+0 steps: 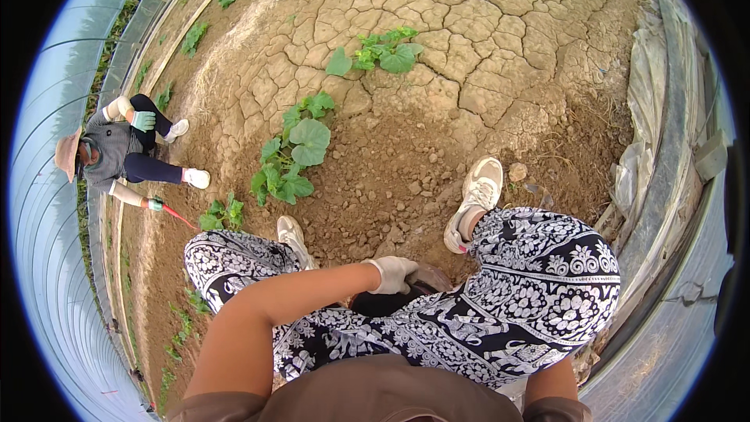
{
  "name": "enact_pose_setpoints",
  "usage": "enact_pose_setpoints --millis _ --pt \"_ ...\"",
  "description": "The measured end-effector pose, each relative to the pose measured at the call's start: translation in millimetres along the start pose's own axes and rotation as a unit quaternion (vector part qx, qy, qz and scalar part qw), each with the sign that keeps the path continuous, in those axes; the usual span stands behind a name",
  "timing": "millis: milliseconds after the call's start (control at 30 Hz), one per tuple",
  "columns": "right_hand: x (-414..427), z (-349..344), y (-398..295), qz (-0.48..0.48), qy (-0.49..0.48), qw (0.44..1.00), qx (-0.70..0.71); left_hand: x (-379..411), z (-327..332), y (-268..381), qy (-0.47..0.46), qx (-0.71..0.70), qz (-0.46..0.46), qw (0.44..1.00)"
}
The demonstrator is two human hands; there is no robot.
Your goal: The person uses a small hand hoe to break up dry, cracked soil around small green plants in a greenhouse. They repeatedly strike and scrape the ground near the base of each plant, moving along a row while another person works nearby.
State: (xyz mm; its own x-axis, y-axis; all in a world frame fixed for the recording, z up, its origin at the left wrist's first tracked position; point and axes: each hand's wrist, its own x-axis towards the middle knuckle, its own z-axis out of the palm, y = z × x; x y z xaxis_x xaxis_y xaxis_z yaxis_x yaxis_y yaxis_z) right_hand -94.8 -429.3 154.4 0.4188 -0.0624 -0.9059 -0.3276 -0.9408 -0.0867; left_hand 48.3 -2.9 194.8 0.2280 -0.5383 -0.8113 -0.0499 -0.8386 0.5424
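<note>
My left hand (394, 275), in a whitish work glove, is low between my knees with its fingers curled down. Just past the fingertips is a blurred brownish thing (432, 277); whether I grip it or only touch it I cannot tell. Under the wrist shows something black (387, 303), partly covered by my patterned trousers. My right hand is out of view; only the upper part of that arm appears, beyond my right thigh. Crumbled, loosened soil (381, 187) lies before me between my shoes. A broad-leaved vine seedling (293, 149) grows at its left edge.
Another seedling (381, 53) stands ahead in cracked dry soil (486, 41). A small plant (221, 215) grows beside my left knee. At left, a crouching co-worker (120, 146) holds a red-handled tool (177, 217). Crumpled plastic sheeting (644, 88) lines the right side.
</note>
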Motion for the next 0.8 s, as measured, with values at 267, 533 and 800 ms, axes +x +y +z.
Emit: enact_pose_setpoints --millis 267,533,800 --pt "20 -29 -4 0.03 -0.001 0.999 -0.017 -23 -87 6 -0.097 0.305 -0.106 0.941" --pt "39 -173 -41 0.035 0.007 0.986 -0.161 -51 -304 -185 -0.014 0.348 -0.315 0.883" --pt "105 -328 -248 -0.073 0.06 0.981 -0.169 61 -308 -265 0.446 0.03 -0.258 0.856"
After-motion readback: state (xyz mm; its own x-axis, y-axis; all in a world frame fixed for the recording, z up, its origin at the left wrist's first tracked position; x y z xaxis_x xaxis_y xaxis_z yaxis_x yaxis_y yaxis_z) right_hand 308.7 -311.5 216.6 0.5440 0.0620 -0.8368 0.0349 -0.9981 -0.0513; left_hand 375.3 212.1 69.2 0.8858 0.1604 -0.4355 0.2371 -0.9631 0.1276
